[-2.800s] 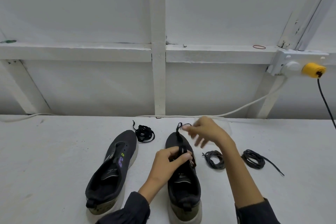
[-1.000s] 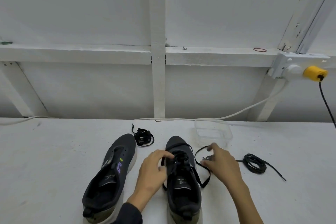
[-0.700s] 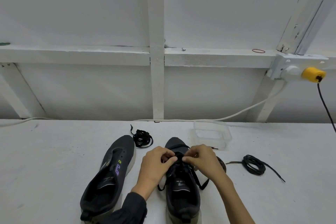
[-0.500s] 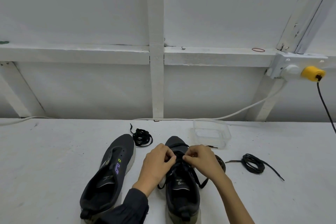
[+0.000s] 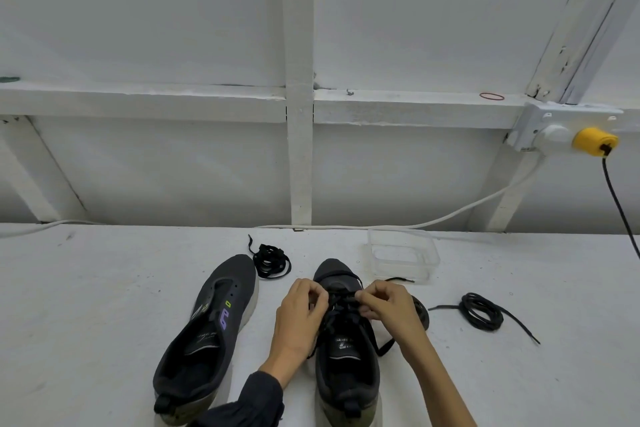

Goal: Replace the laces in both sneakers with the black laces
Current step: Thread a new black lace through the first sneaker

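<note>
Two dark sneakers lie on the white table with toes pointing away. The left sneaker (image 5: 207, 333) has no lace in it. Over the front eyelets of the right sneaker (image 5: 346, 367) both hands pinch a black lace (image 5: 381, 345) threaded through it. My left hand (image 5: 299, 317) holds it at the left side, my right hand (image 5: 389, 305) at the right. One loose end trails beside the shoe. A bundled black lace (image 5: 270, 260) lies past the left sneaker's toe. Another coiled black lace (image 5: 481, 312) rests to the right. A third coil (image 5: 420, 310) is half hidden behind my right hand.
A clear plastic container (image 5: 403, 255) stands behind the right sneaker. A white cable (image 5: 450, 215) runs along the table's back edge to a wall socket (image 5: 554, 130) with a yellow plug (image 5: 594, 142). A white framed wall rises right behind the table.
My right hand came back from the coil at the right to the shoe and now pinches the lace opposite my left hand. In the last half second the hands barely moved.
</note>
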A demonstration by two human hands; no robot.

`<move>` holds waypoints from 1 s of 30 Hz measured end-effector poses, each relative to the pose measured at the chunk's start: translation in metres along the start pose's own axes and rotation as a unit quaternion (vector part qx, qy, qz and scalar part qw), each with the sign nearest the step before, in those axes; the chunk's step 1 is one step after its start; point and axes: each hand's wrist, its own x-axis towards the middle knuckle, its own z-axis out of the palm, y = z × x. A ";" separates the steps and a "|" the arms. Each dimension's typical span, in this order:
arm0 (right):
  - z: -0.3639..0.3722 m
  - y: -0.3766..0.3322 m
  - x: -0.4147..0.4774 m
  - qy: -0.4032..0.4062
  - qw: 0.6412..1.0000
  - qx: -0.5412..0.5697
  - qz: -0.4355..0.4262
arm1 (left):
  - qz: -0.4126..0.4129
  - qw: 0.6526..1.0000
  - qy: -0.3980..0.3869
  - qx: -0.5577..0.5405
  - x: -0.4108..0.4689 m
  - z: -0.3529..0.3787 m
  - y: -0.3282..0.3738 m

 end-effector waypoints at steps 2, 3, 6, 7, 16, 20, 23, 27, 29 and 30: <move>-0.006 -0.001 -0.004 -0.010 0.999 0.041 0.013 | -0.002 0.999 0.005 -0.039 -0.002 -0.004 -0.001; -0.009 -0.002 -0.006 -0.019 0.998 0.054 0.016 | 0.000 0.999 0.003 -0.052 -0.003 -0.007 -0.001; -0.012 -0.008 -0.011 -0.057 0.998 0.021 0.004 | 0.015 0.998 -0.019 -0.058 -0.005 -0.012 0.003; -0.010 -0.010 -0.012 -0.057 0.998 -0.003 -0.003 | 0.018 0.998 -0.024 -0.059 -0.005 -0.012 0.005; 0.001 -0.011 -0.002 -0.030 0.978 -0.200 -0.055 | 0.047 0.996 -0.014 0.074 0.001 -0.008 0.006; -0.001 -0.004 -0.004 -0.013 0.994 -0.105 -0.015 | 0.018 0.999 0.015 0.023 -0.007 -0.001 -0.001; -0.001 -0.002 -0.006 -0.022 0.998 -0.062 -0.007 | 0.004 1.000 0.012 -0.010 -0.009 -0.001 -0.003; -0.004 -0.007 -0.005 -0.049 0.995 -0.087 -0.029 | -0.018 0.999 -0.018 -0.041 -0.002 -0.005 0.001; -0.003 -0.008 -0.004 -0.052 0.991 -0.112 -0.048 | -0.008 0.999 -0.028 -0.034 0.000 -0.007 0.002; -0.003 -0.007 -0.004 -0.052 0.991 -0.112 -0.052 | 0.001 0.999 -0.027 -0.017 0.000 -0.008 0.003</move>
